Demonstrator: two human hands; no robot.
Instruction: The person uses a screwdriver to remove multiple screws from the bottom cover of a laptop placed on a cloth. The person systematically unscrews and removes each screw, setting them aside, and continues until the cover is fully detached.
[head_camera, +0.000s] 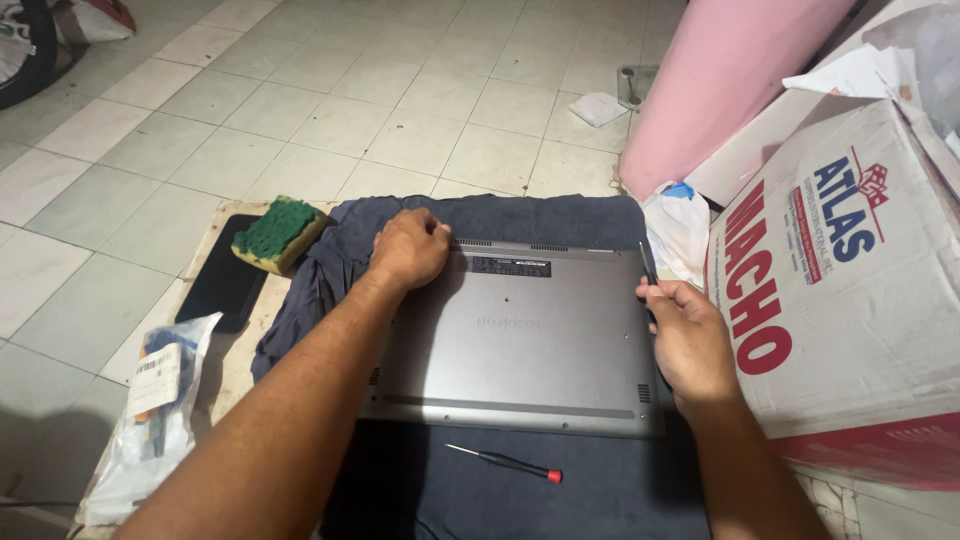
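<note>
Plastic bag (150, 420) at 8 o'clock holds packaged items, contents unclear. Cardboard box (850, 300) at 3 o'clock, closed, paper lying on top. Laptop (515, 340) lies centre, on a dark cloth (540, 215), grey underside up, vents along both long edges, dark label near the far edge. Left hand (408, 248) is curled, knuckles pressing the laptop's 11 o'clock corner, holding nothing visible. Right hand (690, 340) pinches a thin dark tool (647, 262) at the right edge. Screwdriver (505, 463) lies at 6 o'clock. Sponge (280, 232) at 10 o'clock.

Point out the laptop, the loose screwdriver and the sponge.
laptop (520, 350): head view, middle of its grey underside.
screwdriver (505, 463): head view, mid-shaft, on the blue cloth.
sponge (277, 228): head view, green top face.
</note>
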